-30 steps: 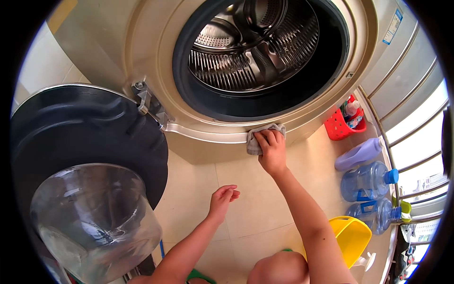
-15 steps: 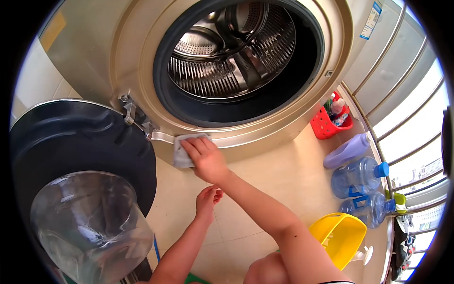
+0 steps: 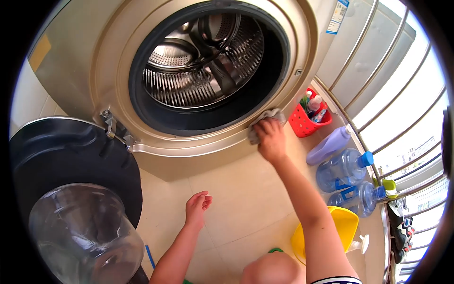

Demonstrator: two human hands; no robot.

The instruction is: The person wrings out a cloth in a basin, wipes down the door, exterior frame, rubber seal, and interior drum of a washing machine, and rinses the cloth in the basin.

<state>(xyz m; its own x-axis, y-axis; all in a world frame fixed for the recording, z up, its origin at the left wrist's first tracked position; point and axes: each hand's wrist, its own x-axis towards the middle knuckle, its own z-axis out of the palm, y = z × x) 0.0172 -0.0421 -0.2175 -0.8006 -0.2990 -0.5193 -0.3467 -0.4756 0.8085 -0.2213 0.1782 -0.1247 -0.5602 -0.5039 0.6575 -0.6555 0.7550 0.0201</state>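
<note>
My right hand [image 3: 271,140] presses a crumpled grey cloth [image 3: 254,135] against the lower right rim of the washing machine's front [image 3: 189,147]. Its fingers are bent over the cloth. Lower down, my left hand [image 3: 197,208] hangs above the floor with its fingers curled in and nothing in them. The machine's round door [image 3: 71,156] is swung out to the left on its metal hinge [image 3: 113,128], its clear glass bowl [image 3: 90,232] facing up toward me. Inside the opening, the steel drum [image 3: 189,71] shows.
Along the right stand a red basket [image 3: 302,122] of bottles, a purple bottle [image 3: 327,146] and two clear blue water jugs [image 3: 341,169] [image 3: 362,199]. A yellow basin [image 3: 345,222] and a white spray nozzle [image 3: 362,244] are near my right arm. Metal railings [image 3: 392,97] line that side.
My right hand has slid the cloth rightward along the rim, from near the hinge to the lower right. My left hand is now apart from the right arm. The view has shifted right.
</note>
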